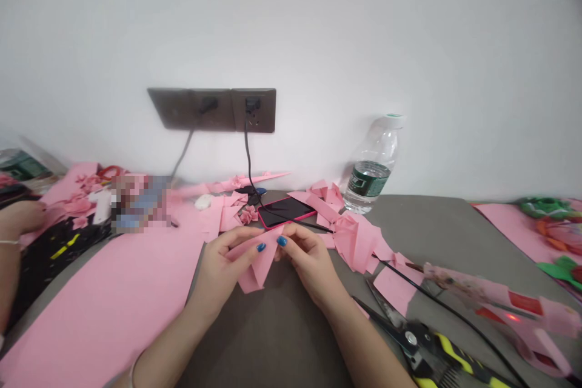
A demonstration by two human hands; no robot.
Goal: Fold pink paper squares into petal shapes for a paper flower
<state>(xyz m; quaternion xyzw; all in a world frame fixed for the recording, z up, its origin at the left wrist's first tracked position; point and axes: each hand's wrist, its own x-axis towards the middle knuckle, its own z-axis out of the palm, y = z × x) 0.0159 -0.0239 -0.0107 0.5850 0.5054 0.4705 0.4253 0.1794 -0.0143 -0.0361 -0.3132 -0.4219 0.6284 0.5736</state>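
A folded piece of pink paper is held between both hands over the grey table. My left hand pinches its left side, thumb on top. At the upper right corner of the paper, my right hand pinches with thumb and fingers. Both thumbs show blue nails. Just behind the hands lies a phone with a pink edge and a dark screen. Folded pink paper pieces lie right of the phone, and more folded pink paper is to its left.
A water bottle stands by the wall. On the right are a pink glue gun with a cable and black-yellow cutters. A large pink sheet covers the left. Another person's hand is at far left.
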